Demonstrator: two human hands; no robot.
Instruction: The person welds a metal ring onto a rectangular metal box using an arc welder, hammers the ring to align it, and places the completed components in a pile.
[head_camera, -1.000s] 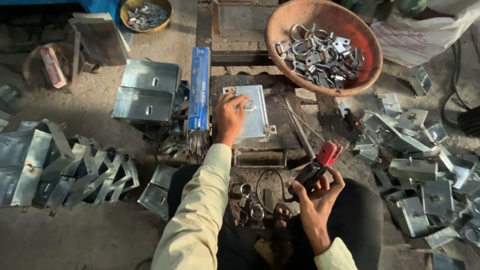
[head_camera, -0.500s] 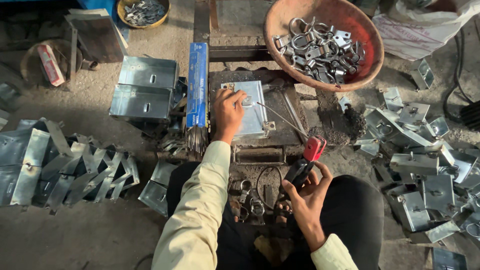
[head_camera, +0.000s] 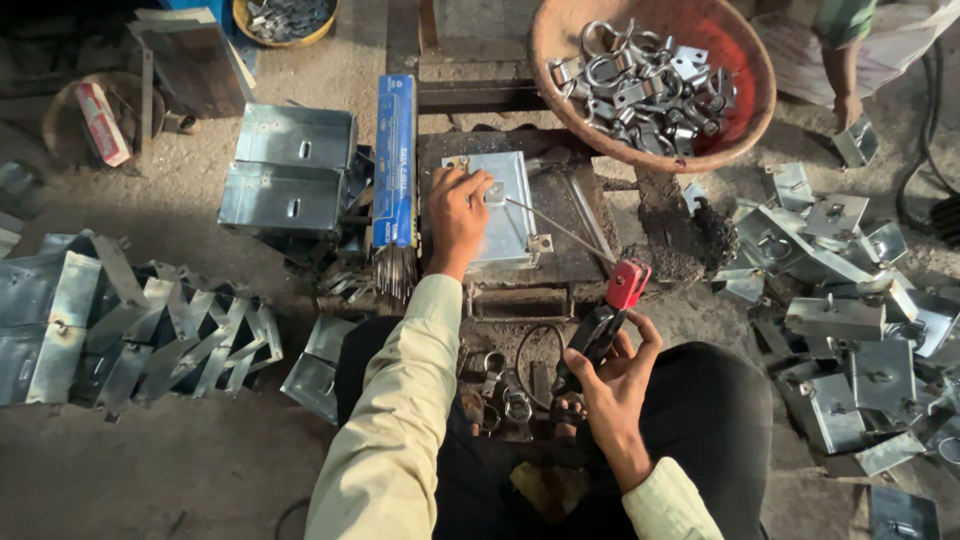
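Note:
My left hand (head_camera: 458, 218) presses down on a flat galvanised metal plate (head_camera: 508, 222) lying on a dark work block, fingertips by a small fitting near the plate's top edge. My right hand (head_camera: 612, 378) grips a welding electrode holder (head_camera: 612, 312) with a red head and black handle. A thin welding rod (head_camera: 556, 228) runs from its jaws up-left, its tip close to my left fingers on the plate.
A blue pack of welding rods (head_camera: 396, 165) lies left of the plate, beside stacked metal boxes (head_camera: 288, 175). A clay-coloured bowl (head_camera: 738, 120) of clamps sits far right. Loose plates (head_camera: 850, 310) cover the right floor, bent strips (head_camera: 130, 330) the left. Another person's hand (head_camera: 848, 105) reaches in top right.
The right hand has brought the electrode holder up and toward the plate, so the rod tip now sits near my left fingers. The left hand stays on the plate.

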